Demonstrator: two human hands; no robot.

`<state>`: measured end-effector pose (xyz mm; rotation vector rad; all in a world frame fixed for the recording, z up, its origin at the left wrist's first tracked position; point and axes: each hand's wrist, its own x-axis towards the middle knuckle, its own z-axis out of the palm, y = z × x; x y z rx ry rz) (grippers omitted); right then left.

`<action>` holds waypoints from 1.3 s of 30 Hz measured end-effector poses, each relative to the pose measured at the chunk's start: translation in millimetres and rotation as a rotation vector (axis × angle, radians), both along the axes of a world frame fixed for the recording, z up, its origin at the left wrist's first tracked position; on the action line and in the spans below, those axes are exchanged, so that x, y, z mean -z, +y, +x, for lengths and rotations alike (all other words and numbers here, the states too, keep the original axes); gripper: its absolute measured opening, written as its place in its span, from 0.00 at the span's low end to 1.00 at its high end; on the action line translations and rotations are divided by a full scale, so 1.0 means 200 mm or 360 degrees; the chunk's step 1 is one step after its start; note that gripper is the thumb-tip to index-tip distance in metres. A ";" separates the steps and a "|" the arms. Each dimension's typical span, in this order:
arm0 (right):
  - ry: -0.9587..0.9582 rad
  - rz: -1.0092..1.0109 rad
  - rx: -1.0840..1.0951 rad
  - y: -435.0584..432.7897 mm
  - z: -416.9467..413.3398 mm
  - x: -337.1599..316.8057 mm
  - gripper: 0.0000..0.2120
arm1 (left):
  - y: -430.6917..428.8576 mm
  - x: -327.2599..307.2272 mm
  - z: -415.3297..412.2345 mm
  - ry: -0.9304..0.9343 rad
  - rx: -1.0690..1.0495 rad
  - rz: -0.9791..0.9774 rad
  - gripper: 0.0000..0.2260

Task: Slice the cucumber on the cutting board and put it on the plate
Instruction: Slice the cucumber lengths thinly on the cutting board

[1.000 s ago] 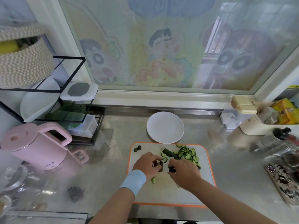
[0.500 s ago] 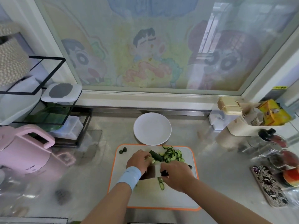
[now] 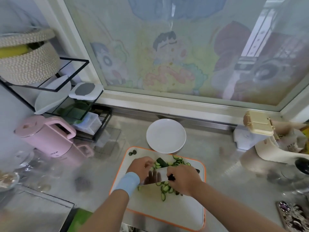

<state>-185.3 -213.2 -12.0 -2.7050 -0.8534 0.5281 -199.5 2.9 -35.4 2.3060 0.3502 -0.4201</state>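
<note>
In my judgement the slicing step is close to its end and the move to the plate has not begun. The right grip [image 3: 184, 179] is closed round the black handle of the knife [image 3: 155, 176]. The wide blade leans so that its flat face shows, with its lower edge down on the cutting board [image 3: 184, 208]. The left grip [image 3: 142, 166] lies just behind the blade with bent fingers. The blade hides the fingertips, so I cannot tell if it holds anything.

The cutting board lies at the near edge of the table [image 3: 225, 164], about in the middle. The plate [image 3: 165, 136] is white and bare, and it touches or slightly overlaps the far edge of the board.

Only a short dark green cucumber stub [image 3: 161, 161] is left of the cucumber, lying just beside the left grip. A heap of thin slices [image 3: 179, 162], pale inside with a dark skin, lies along the far edge of the board. More loose slices [image 3: 165, 188] lie under the right grip, in front of the blade. Two small end pieces [image 3: 133, 152] sit apart in the far left corner of the board.

The next move probably calls for cutting the stub or leaving it, then gathering the slices against the blade and carrying them to the plate. They look wet and thin, so some may slip off or stick to the steel.
</note>
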 end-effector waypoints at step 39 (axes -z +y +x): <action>0.0427 0.0155 0.1504 0.53 -0.56 0.25 0.08 | 0.44 0.31 -0.24 0.0091 0.0109 0.0096 0.15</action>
